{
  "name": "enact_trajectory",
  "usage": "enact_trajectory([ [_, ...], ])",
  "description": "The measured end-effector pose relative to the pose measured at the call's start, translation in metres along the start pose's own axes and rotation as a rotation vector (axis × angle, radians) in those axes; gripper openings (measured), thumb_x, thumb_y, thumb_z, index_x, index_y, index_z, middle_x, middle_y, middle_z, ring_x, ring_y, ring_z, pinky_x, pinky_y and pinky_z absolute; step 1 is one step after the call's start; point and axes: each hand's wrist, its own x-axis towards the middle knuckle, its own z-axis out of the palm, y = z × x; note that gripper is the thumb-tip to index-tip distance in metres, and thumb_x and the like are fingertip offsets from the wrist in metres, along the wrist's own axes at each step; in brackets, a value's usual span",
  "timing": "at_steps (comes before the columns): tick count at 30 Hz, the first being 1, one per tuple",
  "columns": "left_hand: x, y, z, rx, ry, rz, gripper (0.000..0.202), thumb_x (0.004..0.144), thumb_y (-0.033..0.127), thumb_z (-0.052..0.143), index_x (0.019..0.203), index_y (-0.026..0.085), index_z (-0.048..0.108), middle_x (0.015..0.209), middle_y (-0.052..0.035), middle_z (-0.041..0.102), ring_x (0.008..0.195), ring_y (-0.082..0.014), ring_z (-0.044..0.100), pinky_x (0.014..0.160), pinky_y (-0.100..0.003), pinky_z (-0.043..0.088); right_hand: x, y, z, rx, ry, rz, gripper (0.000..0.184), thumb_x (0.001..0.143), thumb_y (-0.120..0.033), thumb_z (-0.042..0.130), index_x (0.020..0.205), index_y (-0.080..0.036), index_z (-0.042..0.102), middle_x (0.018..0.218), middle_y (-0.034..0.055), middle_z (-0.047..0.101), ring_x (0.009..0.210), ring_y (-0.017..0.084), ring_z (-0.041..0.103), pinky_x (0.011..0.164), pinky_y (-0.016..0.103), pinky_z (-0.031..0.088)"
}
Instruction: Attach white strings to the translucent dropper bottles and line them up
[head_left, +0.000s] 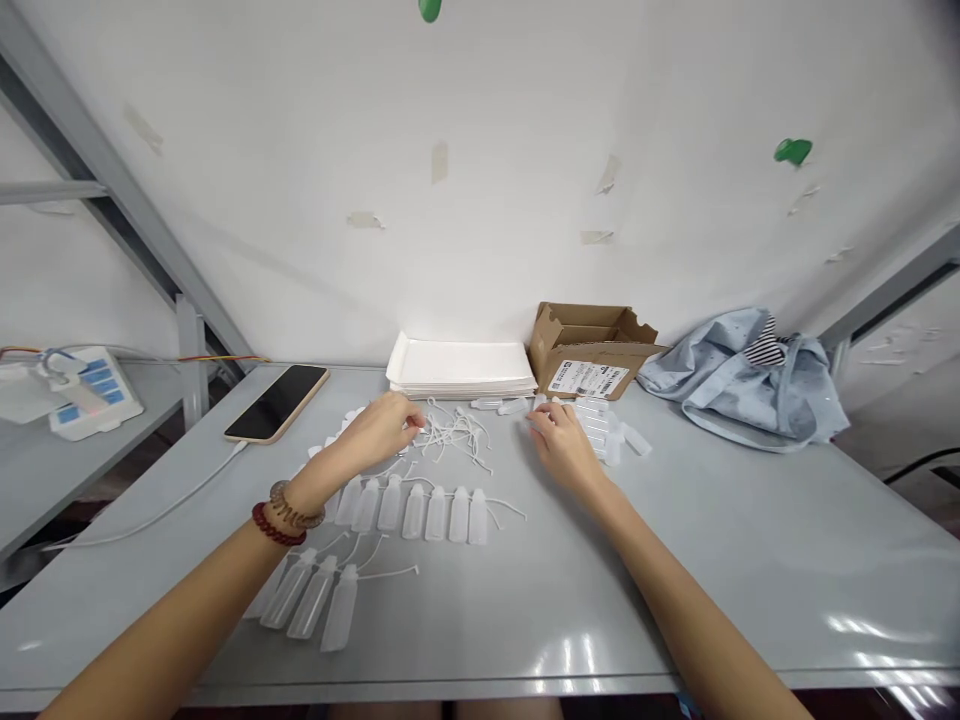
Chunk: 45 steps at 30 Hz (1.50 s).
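Note:
My left hand (381, 432) is closed in a pinch at the left edge of a loose pile of white plastic loop cords (459, 436); whatever lies between its fingertips is hidden. My right hand (562, 445) has its fingers bent round a small translucent plastic bottle (540, 401), mostly covered by them. More loose bottles (636, 440) lie beside this hand, in front of the cardboard box. A row of bottles with cords at their necks (436, 514) lies below my left hand. Nearer the front edge is another group of corded bottles (341, 608), partly behind my left forearm.
A stack of white trays (461, 365) and an open cardboard box (581, 365) stand against the wall. A phone (277, 403) with a charging cable lies at the left. Blue fabric (750, 380) is bunched at the right. A power strip (97, 393) sits on the side shelf.

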Motion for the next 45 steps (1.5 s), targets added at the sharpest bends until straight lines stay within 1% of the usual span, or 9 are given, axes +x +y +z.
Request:
enact_trajectory([
  [5, -0.006, -0.006, -0.003, -0.006, 0.034, 0.017, 0.021, 0.080, 0.028, 0.050, 0.079, 0.022, 0.069, 0.085, -0.0056, 0.069, 0.092, -0.0256, 0.059, 0.079, -0.037, 0.046, 0.007, -0.007, 0.007, -0.152, -0.003, -0.100, 0.032, 0.090, -0.014, 0.042, 0.119, -0.018, 0.055, 0.135, 0.0131, 0.048, 0.117, 0.031, 0.041, 0.083, 0.043, 0.039],
  [10, -0.018, -0.006, -0.012, -0.032, 0.014, 0.043, 0.020, 0.079, 0.032, 0.052, 0.080, 0.023, 0.070, 0.088, -0.0069, 0.066, 0.096, -0.0275, 0.055, 0.079, -0.039, 0.047, 0.014, -0.008, 0.016, -0.214, -0.004, -0.162, 0.033, 0.093, -0.014, 0.038, 0.122, -0.018, 0.052, 0.137, 0.0115, 0.049, 0.119, 0.030, 0.043, 0.085, 0.045, 0.036],
  [14, -0.025, -0.001, -0.023, -0.018, -0.106, 0.028, 0.022, 0.083, 0.031, 0.048, 0.085, 0.023, 0.069, 0.093, -0.0075, 0.065, 0.101, -0.0279, 0.053, 0.082, -0.041, 0.045, 0.017, -0.006, 0.020, -0.207, -0.002, -0.200, 0.032, 0.094, -0.013, 0.035, 0.120, -0.016, 0.053, 0.135, 0.0126, 0.051, 0.123, 0.028, 0.043, 0.091, 0.048, 0.032],
  [18, -0.015, 0.002, -0.030, 0.047, -0.257, 0.021, 0.022, 0.085, 0.025, 0.046, 0.090, 0.021, 0.067, 0.094, -0.0090, 0.063, 0.101, -0.0285, 0.052, 0.082, -0.041, 0.044, 0.015, -0.005, 0.022, -0.213, 0.063, -0.243, 0.031, 0.093, -0.011, 0.035, 0.115, -0.014, 0.057, 0.128, 0.0157, 0.057, 0.121, 0.028, 0.046, 0.095, 0.050, 0.028],
  [23, 0.007, -0.003, -0.022, 0.159, -0.386, 0.083, 0.015, 0.079, 0.019, 0.051, 0.073, 0.018, 0.065, 0.082, -0.0092, 0.063, 0.091, -0.0280, 0.055, 0.075, -0.037, 0.044, 0.005, -0.005, 0.028, -0.195, 0.162, -0.221, 0.034, 0.088, -0.004, 0.037, 0.110, -0.015, 0.060, 0.122, 0.0143, 0.062, 0.119, 0.027, 0.048, 0.098, 0.048, 0.023],
  [29, 0.019, -0.001, -0.014, 0.099, -0.370, 0.058, 0.017, 0.066, 0.008, 0.048, 0.054, 0.016, 0.058, 0.068, -0.0080, 0.063, 0.073, -0.0234, 0.057, 0.061, -0.029, 0.039, 0.010, -0.004, 0.026, -0.172, 0.156, -0.168, 0.037, 0.085, 0.000, 0.037, 0.113, -0.013, 0.058, 0.123, 0.0146, 0.061, 0.119, 0.026, 0.047, 0.099, 0.047, 0.021],
  [33, 0.019, 0.011, -0.027, -0.089, -0.354, 0.077, 0.014, 0.067, 0.016, 0.052, 0.062, 0.017, 0.064, 0.067, -0.0023, 0.066, 0.067, -0.0171, 0.058, 0.061, -0.024, 0.039, 0.018, -0.004, 0.020, -0.171, 0.021, -0.129, 0.054, 0.077, 0.010, 0.032, 0.122, -0.013, 0.052, 0.132, 0.0147, 0.054, 0.124, 0.026, 0.042, 0.098, 0.048, 0.021],
  [38, 0.011, 0.023, -0.039, -0.282, -0.235, 0.023, 0.019, 0.072, 0.030, 0.056, 0.071, 0.017, 0.069, 0.073, -0.0012, 0.069, 0.068, -0.0171, 0.059, 0.059, -0.023, 0.040, 0.020, -0.007, 0.015, -0.187, -0.046, -0.137, 0.048, 0.077, 0.009, 0.035, 0.113, -0.013, 0.058, 0.126, 0.0161, 0.056, 0.118, 0.028, 0.045, 0.095, 0.049, 0.023],
  [45, -0.004, 0.036, -0.027, -0.491, -0.006, -0.071, 0.022, 0.072, 0.036, 0.061, 0.071, 0.016, 0.068, 0.071, -0.0036, 0.069, 0.069, -0.0182, 0.062, 0.060, -0.025, 0.045, 0.031, -0.010, 0.003, -0.166, -0.096, -0.230, 0.042, 0.076, 0.009, 0.039, 0.102, -0.013, 0.062, 0.106, 0.0132, 0.064, 0.102, 0.026, 0.050, 0.085, 0.039, 0.031],
])
